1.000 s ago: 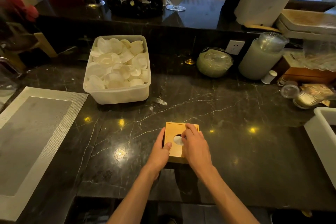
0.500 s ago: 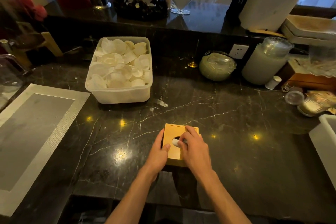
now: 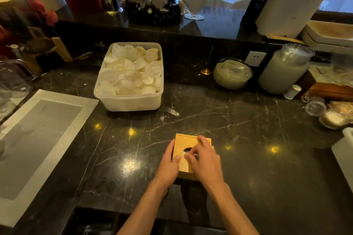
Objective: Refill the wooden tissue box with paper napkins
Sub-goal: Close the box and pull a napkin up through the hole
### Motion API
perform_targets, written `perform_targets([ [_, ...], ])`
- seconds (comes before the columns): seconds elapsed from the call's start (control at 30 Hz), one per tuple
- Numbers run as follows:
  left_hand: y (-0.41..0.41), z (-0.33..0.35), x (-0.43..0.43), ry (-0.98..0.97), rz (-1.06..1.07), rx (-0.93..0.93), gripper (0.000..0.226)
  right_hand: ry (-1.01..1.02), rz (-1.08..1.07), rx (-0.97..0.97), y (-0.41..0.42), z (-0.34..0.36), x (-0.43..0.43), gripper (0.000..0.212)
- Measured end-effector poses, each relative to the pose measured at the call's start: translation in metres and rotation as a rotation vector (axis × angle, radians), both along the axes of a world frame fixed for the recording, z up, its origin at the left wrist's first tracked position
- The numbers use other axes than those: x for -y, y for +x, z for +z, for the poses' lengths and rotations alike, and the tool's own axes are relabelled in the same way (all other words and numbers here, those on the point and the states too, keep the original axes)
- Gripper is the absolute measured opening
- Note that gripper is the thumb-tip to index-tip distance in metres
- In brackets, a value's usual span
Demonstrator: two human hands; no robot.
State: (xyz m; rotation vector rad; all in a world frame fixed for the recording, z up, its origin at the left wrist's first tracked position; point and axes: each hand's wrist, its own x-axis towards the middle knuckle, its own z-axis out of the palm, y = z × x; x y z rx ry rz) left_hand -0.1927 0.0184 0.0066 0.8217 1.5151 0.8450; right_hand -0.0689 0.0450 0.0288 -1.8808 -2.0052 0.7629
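Near the front edge of the dark marble table [image 3: 248, 139], the left hand [image 3: 169, 166] is gripping the left side of the wooden tissue box [image 3: 184, 141], with its thumb lying on the lid. The right hand [image 3: 205, 162] is curling its fingers [image 3: 191, 155] over the round opening and pinching a white paper napkin [image 3: 185, 152] there. Farther back on the left, a plastic tub [image 3: 129, 102] of white round pieces is sitting on the table, and a grey placemat [image 3: 38, 139] is lying at the left edge.

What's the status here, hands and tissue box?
Left hand grips wooden tissue box, left side. Right hand pinches paper napkin at the top opening. Box flat on counter, nothing blocking.
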Motion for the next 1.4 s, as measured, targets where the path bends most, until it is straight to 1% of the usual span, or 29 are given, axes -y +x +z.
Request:
perform_targets([
  [0.07,0.001,0.0,0.0,0.001,-0.001,0.005,0.058,0.004,-0.008,-0.031,0.003,0.002,-0.002,0.01],
  [0.13,0.001,0.001,0.0,0.008,-0.005,0.003,0.057,0.017,-0.024,-0.104,0.01,0.003,-0.001,0.005],
  [0.3,0.0,-0.002,0.001,0.006,-0.008,-0.003,0.057,0.016,-0.052,-0.278,0.027,-0.001,0.007,0.004],
  [0.4,0.0,-0.002,0.002,0.012,-0.015,-0.002,0.057,0.006,-0.022,-0.286,0.025,-0.003,0.012,0.003],
  [0.53,0.001,-0.002,0.002,0.021,-0.016,-0.003,0.056,0.017,-0.004,-0.174,0.019,0.0,0.009,0.007],
  [0.57,0.001,-0.002,0.002,0.02,-0.014,-0.004,0.056,0.018,-0.011,-0.173,0.019,0.0,0.009,0.007],
  [0.77,0.001,-0.001,0.002,0.023,-0.016,-0.008,0.056,0.034,-0.06,-0.296,0.028,-0.007,0.008,0.003],
  [0.9,0.001,-0.001,0.002,0.058,-0.055,-0.069,0.061,0.018,-0.121,-0.458,0.032,-0.013,0.006,0.006],
  [1.03,0.002,0.001,-0.002,0.118,-0.17,-0.228,0.06,0.006,-0.094,-0.523,0.037,-0.017,0.004,0.006],
  [1.13,-0.003,-0.002,-0.009,0.116,-0.242,-0.29,0.063,-0.012,-0.08,-0.568,0.042,-0.019,0.004,0.005],
  [1.2,-0.005,0.002,-0.017,0.108,-0.268,-0.283,0.053,-0.031,-0.08,-0.59,0.045,-0.019,0.002,0.008],
  [1.3,-0.006,0.009,-0.031,0.095,-0.343,-0.268,0.016,-0.048,-0.083,-0.607,0.045,-0.014,-0.003,0.013],
  [1.33,-0.007,0.011,-0.034,0.086,-0.354,-0.27,0.009,-0.047,-0.083,-0.579,0.044,-0.011,-0.004,0.012],
  [1.4,-0.008,0.011,-0.04,0.066,-0.357,-0.26,0.01,-0.027,-0.085,-0.468,0.041,-0.007,-0.005,0.007],
])
